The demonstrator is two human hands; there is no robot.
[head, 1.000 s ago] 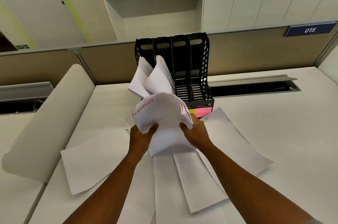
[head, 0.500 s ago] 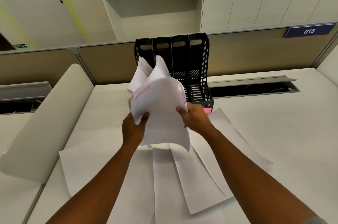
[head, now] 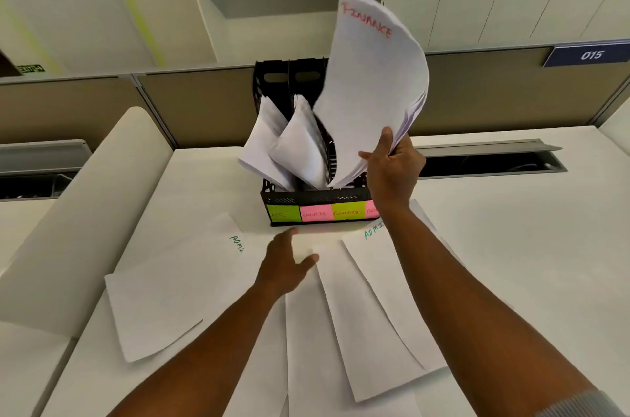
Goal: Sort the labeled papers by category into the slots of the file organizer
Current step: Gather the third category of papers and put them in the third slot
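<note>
We take the black file organizer (head: 317,193) as our landmark; it stands on the white desk (head: 511,246) against the partition. Along its front edge we read four sticky labels: a green one at the left, whose word we cannot make out, a pink one marked SPORTS (head: 315,213), a green one marked FINANCE (head: 347,212), and a pink one at the right, half hidden behind the wrist.

Our right hand (head: 392,171) is just right of the organizer's front, thumb and fingers clamped on the lower edge of a stack of sheets (head: 371,92). The stack rises and curves above the organizer, FINANCE written in red at its top, and its bottom corner dips into the organizer near the third slot. The two slots to the left each hold a bundle of papers (head: 293,144) that leans forward and outward.

Our left hand (head: 286,266) hovers in front of the organizer, fingers spread apart, holding nothing, over the loose sheets (head: 375,314) fanned out on the desk. Two of these sheets bear green lettering that starts ADMI, one to the front left of the organizer, one to the front right by the right forearm.
</note>
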